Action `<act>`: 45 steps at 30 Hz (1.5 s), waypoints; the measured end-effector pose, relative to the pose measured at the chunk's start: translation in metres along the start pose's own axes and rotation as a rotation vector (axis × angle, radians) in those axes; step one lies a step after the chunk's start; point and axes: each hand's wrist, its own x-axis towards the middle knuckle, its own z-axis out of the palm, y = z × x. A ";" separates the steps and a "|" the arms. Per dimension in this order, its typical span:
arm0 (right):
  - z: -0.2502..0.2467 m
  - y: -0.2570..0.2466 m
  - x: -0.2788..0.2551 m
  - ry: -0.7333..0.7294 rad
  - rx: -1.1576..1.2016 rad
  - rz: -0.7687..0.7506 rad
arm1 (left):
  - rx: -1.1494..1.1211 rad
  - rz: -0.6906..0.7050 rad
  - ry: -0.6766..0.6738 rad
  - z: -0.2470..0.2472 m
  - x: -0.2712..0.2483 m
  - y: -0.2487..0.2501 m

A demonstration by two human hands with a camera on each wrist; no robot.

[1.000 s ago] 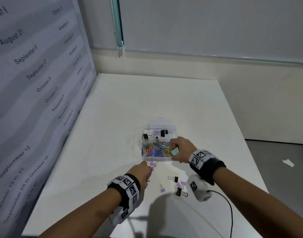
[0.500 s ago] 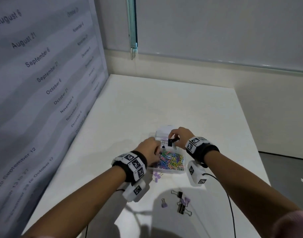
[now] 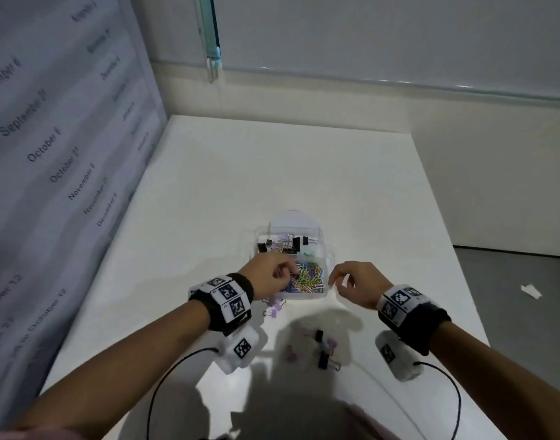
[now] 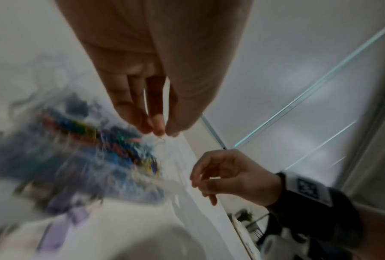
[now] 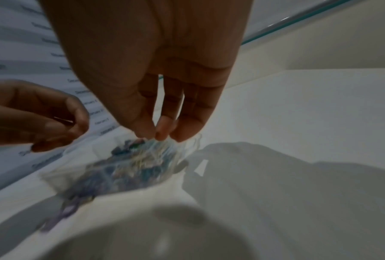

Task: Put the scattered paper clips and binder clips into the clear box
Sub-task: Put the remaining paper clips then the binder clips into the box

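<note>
Fingertips point(image 4: 158, 126) of my left hand point(image 3: 272, 276) bunch over the clear box point(image 3: 327, 254) in the head view, my right hand point(image 3: 356, 285) curls loosely just beside it; paper clips point(image 3: 307, 277) and binder clips point(image 3: 288, 244) fill it, purple binder clips point(image 3: 273, 308) and black ones point(image 3: 323, 358) wait on the table point(image 3: 272, 173). Left wrist view: I seem to pinch a thin wire, though blur leaves that unsure. Right wrist view: those fingers hang together, holding nothing I can make out.

Both wrist views smear the clear box point(image 4: 80, 140) and its clips into coloured streaks, the left hand point(image 3: 269, 276) covers the box's near left corner, and whether its fingertips hold anything stays unclear.
</note>
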 end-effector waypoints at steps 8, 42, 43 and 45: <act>0.068 0.011 -0.054 -0.220 -0.038 0.002 | 0.666 0.242 -0.314 0.045 -0.039 -0.031; 0.120 -0.049 -0.031 -0.165 -0.190 0.142 | 0.556 -0.101 -0.197 0.081 -0.067 -0.034; 0.119 -0.048 -0.030 -0.154 -0.190 0.152 | 0.593 -0.109 -0.197 0.082 -0.066 -0.033; 0.114 -0.045 -0.027 -0.138 -0.179 0.169 | 0.644 -0.127 -0.185 0.082 -0.065 -0.032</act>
